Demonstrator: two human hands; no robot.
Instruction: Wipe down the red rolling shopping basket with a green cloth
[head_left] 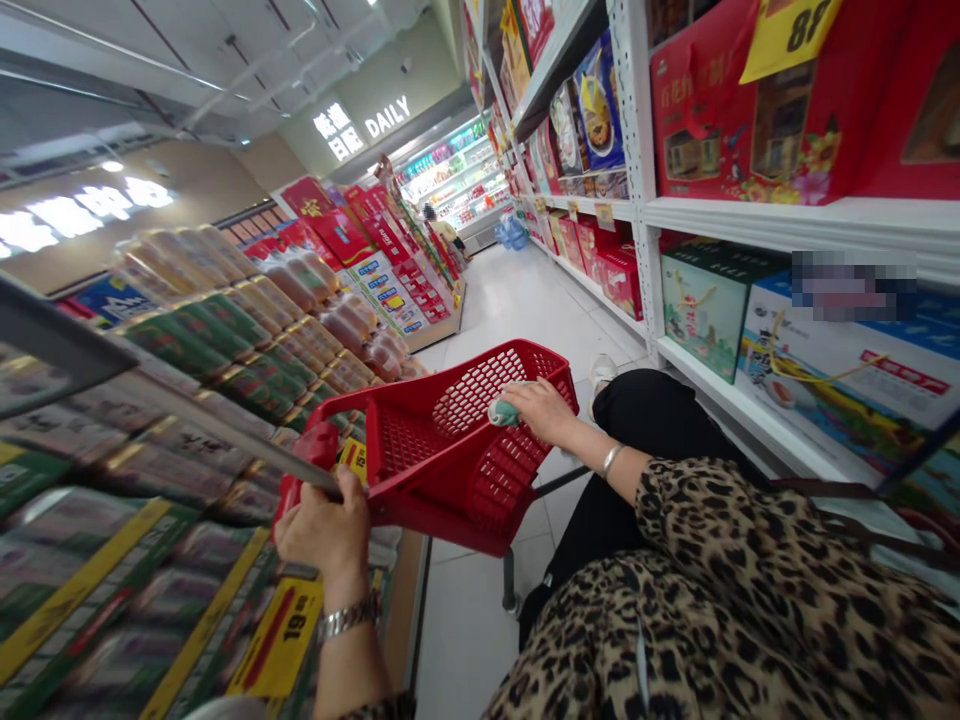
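Note:
A red plastic shopping cart [442, 500] with a perforated basket stands tilted in view before me. My left hand [326, 525], wearing a metal watch, is closed round the handle end of the cart. A blurred grey bar [240, 430] slants in from the left and meets the cart at that hand; how it joins is hidden. On the basket's upper rim rests my right hand [541, 408], fingers closed over a bunched pale-green and white cloth [504, 410]. The visible basket interior shows only red mesh.
Stacked packaged goods [247, 320] with yellow price tags [281, 635] line the left. White shelves [750, 215] holding red gift boxes [727, 110] and cartons [705, 300] run along the right. Tiled floor [517, 300] leads to a lit cooler; a person [448, 232] is near it.

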